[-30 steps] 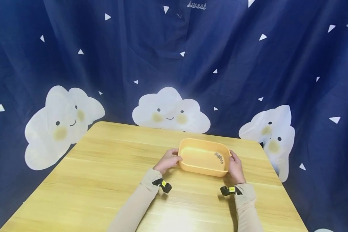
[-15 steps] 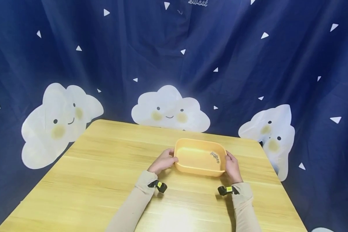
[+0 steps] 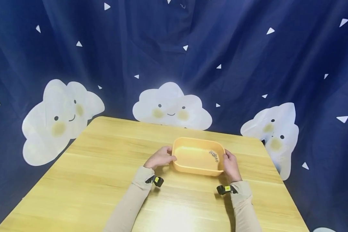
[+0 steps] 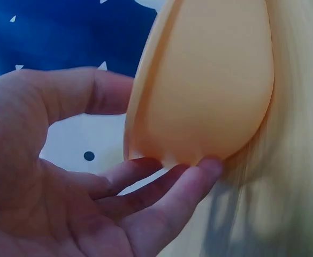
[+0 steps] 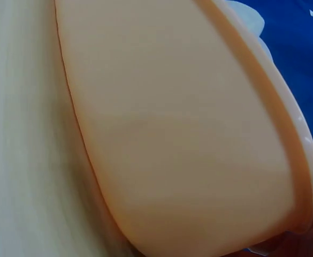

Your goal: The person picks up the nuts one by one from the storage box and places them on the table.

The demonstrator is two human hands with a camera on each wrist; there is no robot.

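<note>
Both hands hold a shallow light-orange plastic tub [image 3: 198,171] at its short ends, low over the table. A small cluster of silvery metal pieces [image 3: 213,156], too small to make out, lies inside toward the right end. My left hand [image 3: 160,158] grips the left end; in the left wrist view its thumb is at the rim and its fingertips [image 4: 212,166] press the outer wall. My right hand [image 3: 231,166] grips the right end. In the right wrist view the tub's outer wall [image 5: 172,139] fills most of the picture, and only bits of that hand show at the edge.
A wood-grain table [image 3: 104,180] spreads under the tub. Behind it hangs a dark blue curtain [image 3: 156,42] with white clouds and triangles. Each wrist carries a small black camera, the left [image 3: 158,181] and the right [image 3: 221,189].
The tub has slid a short way left across the table, with both hands keeping their grip. The metal pieces have stayed toward its right end. The head view has tilted down slightly.
</note>
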